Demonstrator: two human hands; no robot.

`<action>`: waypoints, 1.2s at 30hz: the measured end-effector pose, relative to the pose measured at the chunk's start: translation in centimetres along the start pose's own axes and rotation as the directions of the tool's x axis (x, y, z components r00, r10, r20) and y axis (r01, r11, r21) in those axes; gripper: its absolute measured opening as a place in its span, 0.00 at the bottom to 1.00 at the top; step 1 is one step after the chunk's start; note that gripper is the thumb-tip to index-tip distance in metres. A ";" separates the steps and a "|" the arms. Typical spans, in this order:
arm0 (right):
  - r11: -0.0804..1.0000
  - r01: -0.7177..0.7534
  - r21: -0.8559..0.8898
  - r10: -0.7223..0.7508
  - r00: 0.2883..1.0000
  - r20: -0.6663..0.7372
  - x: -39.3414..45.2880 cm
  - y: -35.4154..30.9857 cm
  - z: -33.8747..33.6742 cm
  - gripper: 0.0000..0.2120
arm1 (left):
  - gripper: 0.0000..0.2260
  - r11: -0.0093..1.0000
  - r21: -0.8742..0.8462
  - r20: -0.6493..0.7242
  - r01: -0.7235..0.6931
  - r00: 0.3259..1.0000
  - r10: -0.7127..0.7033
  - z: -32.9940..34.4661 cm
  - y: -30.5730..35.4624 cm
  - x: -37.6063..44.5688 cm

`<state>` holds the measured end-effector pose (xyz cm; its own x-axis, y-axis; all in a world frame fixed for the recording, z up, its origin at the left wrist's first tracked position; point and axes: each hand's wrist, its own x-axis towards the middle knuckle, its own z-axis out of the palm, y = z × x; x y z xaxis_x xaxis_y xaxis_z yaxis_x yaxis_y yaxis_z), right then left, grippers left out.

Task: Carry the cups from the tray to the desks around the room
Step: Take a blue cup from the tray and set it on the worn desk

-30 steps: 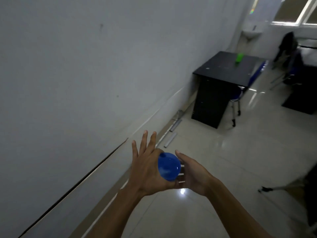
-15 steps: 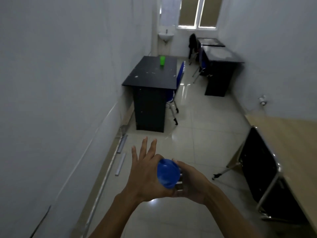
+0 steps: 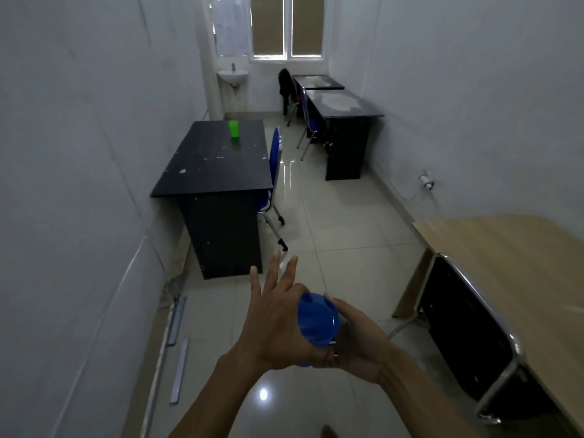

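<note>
A blue cup (image 3: 317,320) is held in front of me at waist height, its bottom towards the camera. My left hand (image 3: 278,317) presses against its left side with the fingers spread. My right hand (image 3: 357,339) wraps around its right side. A green cup (image 3: 234,129) stands upright on the black desk (image 3: 218,172) by the left wall, far ahead of my hands. No tray is in view.
A blue chair (image 3: 273,172) is tucked at the black desk. Two dark desks (image 3: 344,105) line the right wall further back. A light wooden desk (image 3: 512,263) with a black chair (image 3: 467,336) is close on my right. Metal strips (image 3: 178,346) lie on the floor by the left wall.
The view has swung right from the left wall to face down the room. Both hands keep the blue cup between them, unchanged.
</note>
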<state>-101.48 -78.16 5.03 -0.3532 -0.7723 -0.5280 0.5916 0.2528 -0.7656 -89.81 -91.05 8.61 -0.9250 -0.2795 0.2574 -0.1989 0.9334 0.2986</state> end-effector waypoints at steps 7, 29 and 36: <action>0.999 0.041 0.028 -0.041 0.999 0.028 9.2 -8.6 -3.7 0.29 | 0.37 1.000 0.008 0.016 0.008 1.000 -0.009 1.4 -4.3 12.4; 0.994 0.093 0.064 -0.089 0.994 -0.061 36.3 -34.6 -17.7 0.27 | 0.38 0.938 -0.341 -0.159 -0.057 0.987 0.002 9.5 -16.1 50.8; 0.988 0.119 0.094 -0.102 0.981 -0.165 46.0 -45.1 -21.3 0.26 | 0.37 0.922 -0.355 -0.180 -0.155 0.979 0.095 11.4 -21.5 65.6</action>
<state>-159.84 -112.65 7.40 -0.5265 -0.6875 -0.5001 0.6108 0.1032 -0.7850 -149.93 -126.91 8.60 -0.8661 -0.2254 0.4461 0.0747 0.8241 0.5614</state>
